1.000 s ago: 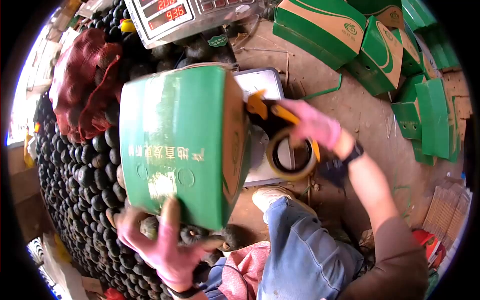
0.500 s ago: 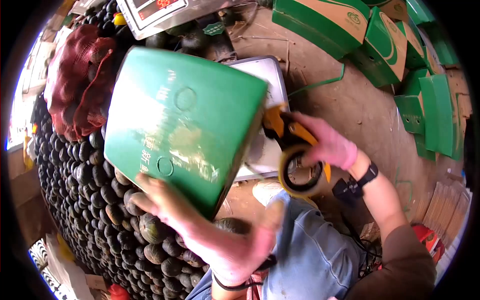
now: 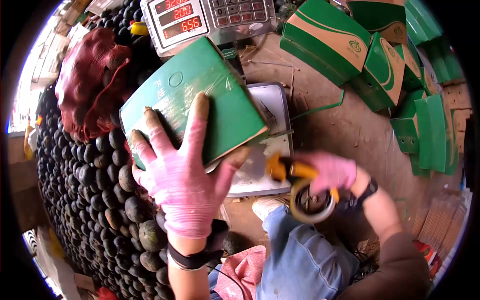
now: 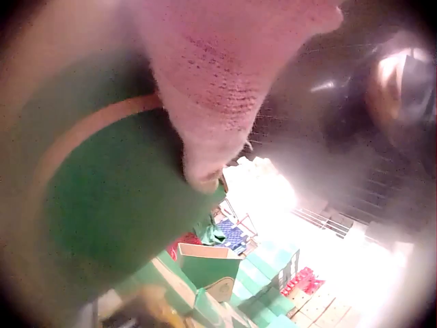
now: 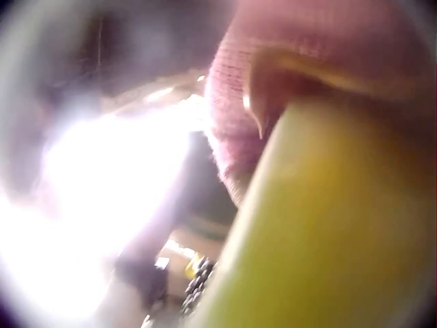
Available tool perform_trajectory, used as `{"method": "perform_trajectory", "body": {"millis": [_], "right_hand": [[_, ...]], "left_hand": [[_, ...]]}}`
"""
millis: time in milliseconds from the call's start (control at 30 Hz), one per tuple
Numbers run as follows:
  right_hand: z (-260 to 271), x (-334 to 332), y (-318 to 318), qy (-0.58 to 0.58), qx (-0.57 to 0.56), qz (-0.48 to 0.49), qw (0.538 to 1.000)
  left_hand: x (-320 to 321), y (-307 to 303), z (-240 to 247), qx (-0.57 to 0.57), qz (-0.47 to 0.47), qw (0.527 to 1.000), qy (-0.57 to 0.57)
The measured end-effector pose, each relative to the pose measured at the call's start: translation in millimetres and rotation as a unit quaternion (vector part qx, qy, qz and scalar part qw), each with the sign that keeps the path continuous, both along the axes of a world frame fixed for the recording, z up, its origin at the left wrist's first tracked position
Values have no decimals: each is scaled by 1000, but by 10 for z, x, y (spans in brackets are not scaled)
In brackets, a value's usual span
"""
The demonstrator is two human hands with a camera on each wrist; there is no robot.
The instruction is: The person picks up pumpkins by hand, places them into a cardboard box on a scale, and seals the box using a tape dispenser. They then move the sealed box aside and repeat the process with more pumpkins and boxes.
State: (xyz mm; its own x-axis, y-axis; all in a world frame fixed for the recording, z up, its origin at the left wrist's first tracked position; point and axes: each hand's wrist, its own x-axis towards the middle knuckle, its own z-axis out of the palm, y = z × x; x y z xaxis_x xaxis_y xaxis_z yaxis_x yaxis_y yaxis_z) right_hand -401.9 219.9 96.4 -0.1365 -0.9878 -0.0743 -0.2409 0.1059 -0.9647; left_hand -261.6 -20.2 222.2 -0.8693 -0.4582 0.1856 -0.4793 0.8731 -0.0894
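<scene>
A green carton (image 3: 225, 100) with clear tape across its top face is tilted over the left part of a white scale plate (image 3: 260, 175). The gloved left hand (image 3: 182, 180) lies on that face with fingers spread, its thumb at the carton's near edge. In the left wrist view, the left hand (image 4: 212, 89) touches the carton's green side (image 4: 130, 198). Right of the carton and apart from it, the gloved right hand (image 3: 332, 172) grips an orange and black tape dispenser (image 3: 282, 167) with a tape roll (image 3: 300, 210). The roll (image 5: 328, 225) fills much of the right wrist view beside the right hand's fingers (image 5: 229, 130).
A scale display (image 3: 182, 22) with red digits stands at the top. Dark round squashes (image 3: 100, 175) cover the left side, with a red mesh sack (image 3: 87, 80) on them. More green cartons (image 3: 325, 42) are at the upper right. The person's legs (image 3: 305, 250) are at the bottom.
The carton has turned and now shows its taped face. The left hand has moved from its near edge onto that face. The right hand has moved slightly down and away from the carton with the dispenser.
</scene>
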Motion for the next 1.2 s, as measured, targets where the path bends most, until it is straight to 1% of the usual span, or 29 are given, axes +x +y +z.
{"method": "perform_trajectory", "body": {"millis": [33,100,167,200,233,300,333,367,400,433,467,500,533,567,633,700,733,767,833,867,900,933,967,1000,1033,1100,1133,1167,1200], "right_hand": [[68,229,-19,-47,66,-18,997],[203,243,-358,-163,212,-94,959],[148,218,-614,-111,169,-83,976],[348,249,-743,-33,170,-34,984],[383,313,-838,126,115,49,984],[397,386,-889,209,108,150,960],[359,333,-804,205,122,167,957],[80,270,-547,149,57,99,982],[-125,169,-238,97,78,48,991],[-260,128,109,-83,86,-48,992],[-346,125,456,-185,73,-155,968],[-547,216,793,-275,73,-302,910],[-926,292,1051,-257,79,-431,861],[-1051,362,1154,-264,108,-544,789],[-1704,292,1469,-247,231,-638,692],[-1598,300,1462,-202,265,-609,719],[-1626,371,1425,20,331,-589,737],[-1679,428,1338,233,395,-524,717],[-956,524,857,349,357,-543,675],[-808,581,641,292,235,-563,737],[-810,676,423,229,108,-568,783],[-1007,782,241,-71,101,-494,861],[-686,839,-8,-470,64,-359,804],[-520,885,-222,-601,47,-298,740],[-419,908,-401,-717,28,-228,658],[-240,874,-718,-755,2,-185,629],[-69,821,-778,-766,-33,-176,618],[38,793,-857,-789,-38,-209,577],[10,814,-876,-811,-35,-196,550]], "left_hand": [[-33,60,-5,-5,6,1000,8],[-61,164,-52,-11,30,999,11],[-46,203,-44,-31,38,999,-6],[-40,193,-29,-51,53,997,-26],[-25,180,-39,-28,54,998,-24],[-14,155,-15,-33,45,998,-23],[25,105,-6,-2,25,1000,4],[73,-19,9,24,-5,999,29],[76,-209,37,89,-22,995,45],[76,-410,67,156,-42,985,57],[49,-585,97,168,-76,980,68],[-1,-674,182,185,-82,978,53],[-44,-746,204,184,-96,977,46],[-93,-796,204,187,-118,974,40],[-174,-827,251,246,-106,963,33],[-211,-896,175,256,-118,957,64],[-233,-910,198,262,-136,954,61],[-244,-894,236,264,-143,952,54],[-299,-797,285,248,-94,964,18],[-330,-816,190,230,-95,968,31],[-350,-840,138,221,-90,971,31],[-395,-860,135,200,-76,977,0],[-423,-864,160,177,-63,982,-34],[-494,-804,274,200,-40,977,-63],[-478,-964,97,126,-128,984,0],[-562,-1038,79,184,-163,969,-6],[-552,-955,55,161,-163,973,16],[-508,-803,138,161,-179,970,7],[-376,-584,222,113,-229,967,26]]}}
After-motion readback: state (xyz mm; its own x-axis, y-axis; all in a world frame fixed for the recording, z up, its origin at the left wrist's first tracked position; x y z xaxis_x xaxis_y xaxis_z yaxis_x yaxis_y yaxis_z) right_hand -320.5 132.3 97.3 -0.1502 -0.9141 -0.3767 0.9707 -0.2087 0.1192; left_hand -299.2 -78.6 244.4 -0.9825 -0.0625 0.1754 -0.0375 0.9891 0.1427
